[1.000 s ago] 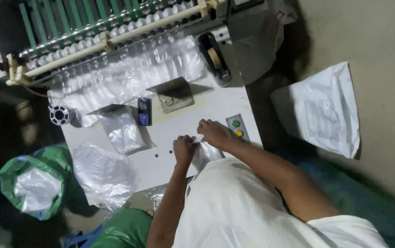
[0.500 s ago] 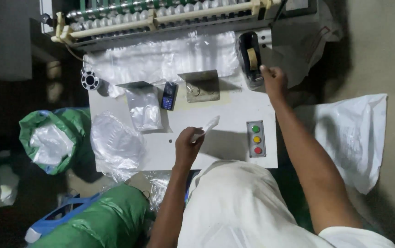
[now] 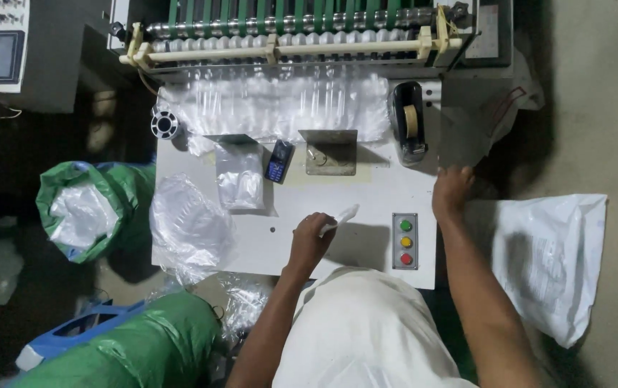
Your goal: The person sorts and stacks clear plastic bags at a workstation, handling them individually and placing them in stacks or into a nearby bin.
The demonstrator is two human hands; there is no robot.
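Grip of the left hand (image 3: 311,241) is closed on a small folded plastic piece (image 3: 343,213), held just above the white table (image 3: 366,190).
Right hand (image 3: 453,188) has come back from the tape dispenser (image 3: 409,122), where it reached half a second ago — now it rests at the table's right edge, fingers curled, and whether it carries tape I cannot tell.

Left of the white table (image 3: 366,201) stands a green sack (image 3: 82,212) of clear plastic, right of it lies a white sack (image 3: 550,259), and far up-left a grey panel's dark screen (image 3: 1,56).
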